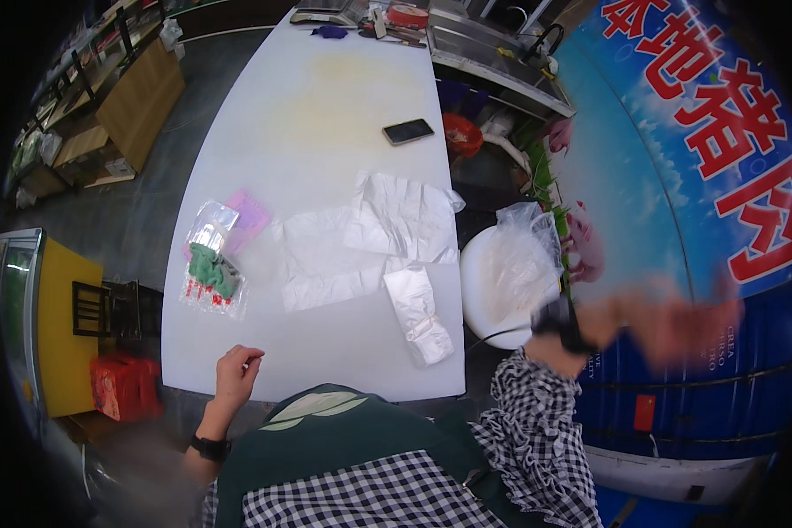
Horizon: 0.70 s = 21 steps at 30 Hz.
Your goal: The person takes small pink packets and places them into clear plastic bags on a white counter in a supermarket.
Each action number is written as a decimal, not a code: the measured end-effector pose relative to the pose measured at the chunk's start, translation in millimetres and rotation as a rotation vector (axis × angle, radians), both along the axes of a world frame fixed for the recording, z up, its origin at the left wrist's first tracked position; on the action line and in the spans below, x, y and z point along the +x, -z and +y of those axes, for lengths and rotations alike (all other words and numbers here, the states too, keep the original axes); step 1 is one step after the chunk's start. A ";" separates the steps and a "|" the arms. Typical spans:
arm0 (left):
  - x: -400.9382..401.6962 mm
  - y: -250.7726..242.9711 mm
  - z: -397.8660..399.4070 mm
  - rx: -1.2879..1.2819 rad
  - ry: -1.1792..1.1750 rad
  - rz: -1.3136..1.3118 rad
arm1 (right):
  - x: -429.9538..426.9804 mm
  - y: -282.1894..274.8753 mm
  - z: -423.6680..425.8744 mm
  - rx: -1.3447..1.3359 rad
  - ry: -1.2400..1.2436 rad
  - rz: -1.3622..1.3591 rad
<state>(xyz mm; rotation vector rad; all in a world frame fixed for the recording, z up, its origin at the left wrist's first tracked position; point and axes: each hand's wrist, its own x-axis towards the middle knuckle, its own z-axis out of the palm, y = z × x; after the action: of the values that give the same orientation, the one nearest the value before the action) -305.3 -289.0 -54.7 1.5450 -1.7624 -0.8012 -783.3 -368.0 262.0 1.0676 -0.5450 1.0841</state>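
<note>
My left hand is at the near left edge of the white table, fingers curled loosely, with no object seen in it. My right hand is blurred, stretched out to the right in front of the blue wall; its fingers cannot be made out. Crumpled white plastic sheets lie over the middle right of the table. Nearer stands out a folded white bundle, apparently tied around. To the left, a green cloth lies on a clear plastic bag beside a pink cloth or pad.
A smartphone lies farther up the table. Tools, a red tape roll and a scale stand at the far end. Clear plastic bags cover a round white stool at the right. A red bag sits at the left.
</note>
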 end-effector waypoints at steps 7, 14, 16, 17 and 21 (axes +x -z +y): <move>10.1 2.7 12.4 0.007 -0.064 -0.032 | -55.5 114.4 -206.8 0.554 -0.161 -0.567; 11.8 13.5 30.3 0.147 -0.179 0.115 | -49.2 151.0 -178.3 0.752 -0.409 -0.904; 10.0 10.0 27.3 0.095 -0.105 0.048 | -49.3 163.8 -161.8 0.788 -0.432 -0.904; 10.8 13.5 25.8 0.068 -0.097 0.060 | -47.7 169.9 -153.0 0.835 -0.475 -0.952; 13.0 21.7 17.6 0.057 -0.076 0.014 | -21.1 207.4 -103.4 1.004 -0.801 -1.160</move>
<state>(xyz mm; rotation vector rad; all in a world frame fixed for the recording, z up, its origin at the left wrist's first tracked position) -292.4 -271.4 -76.4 1.6299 -1.6730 -0.8293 -804.4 -471.4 54.6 1.4788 -1.8158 2.2650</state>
